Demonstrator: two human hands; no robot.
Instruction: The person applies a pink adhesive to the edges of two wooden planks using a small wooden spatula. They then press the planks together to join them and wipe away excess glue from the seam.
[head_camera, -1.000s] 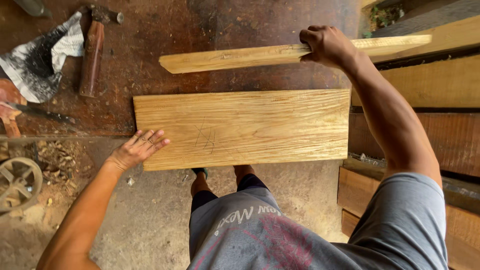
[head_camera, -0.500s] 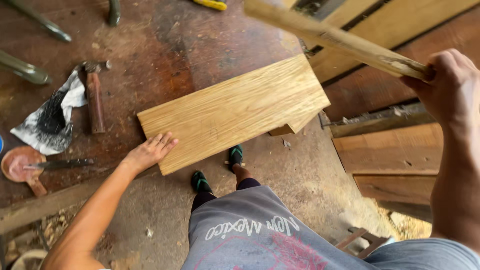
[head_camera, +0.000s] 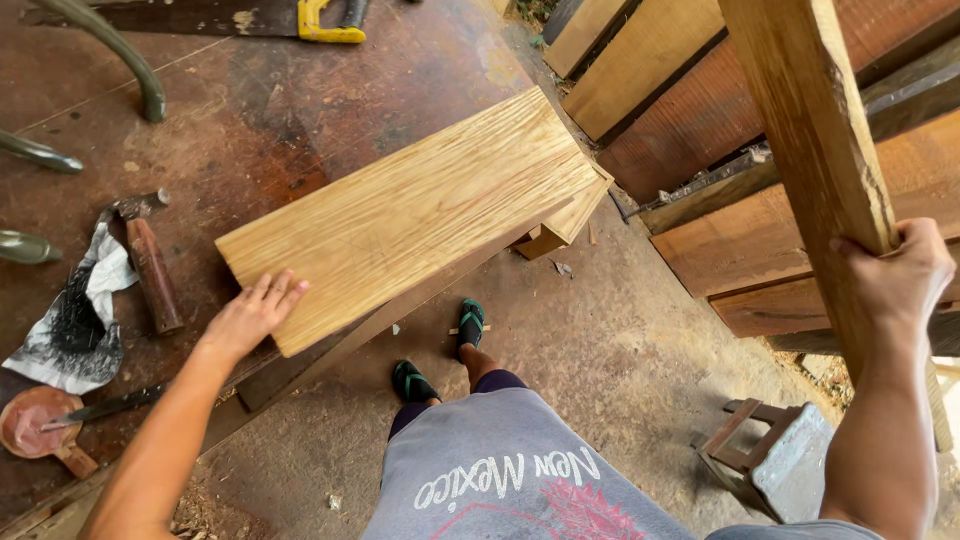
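Observation:
A wide pale wooden board (head_camera: 410, 215) lies flat on a dark red workbench (head_camera: 280, 100), its right end hanging past the bench edge. My left hand (head_camera: 252, 315) rests flat with spread fingers on the board's near left corner. My right hand (head_camera: 895, 275) is closed around a long narrow wooden plank (head_camera: 810, 130), lifted up at the right so that it runs from the top of the view down to my fist. My feet in green sandals (head_camera: 440, 355) stand on the dirt floor below.
On the bench at the left lie a hammer (head_camera: 148, 260), a dirty rag (head_camera: 75, 320), a knife across a round red lid (head_camera: 40, 420) and a yellow-handled saw (head_camera: 330, 20). Stacked planks (head_camera: 720, 230) lean at the right. A small wooden stool (head_camera: 775, 465) stands on the floor.
My right hand has swung the narrow plank off the bench and up to my right side. My head has turned right. My left hand has stayed on the wide board.

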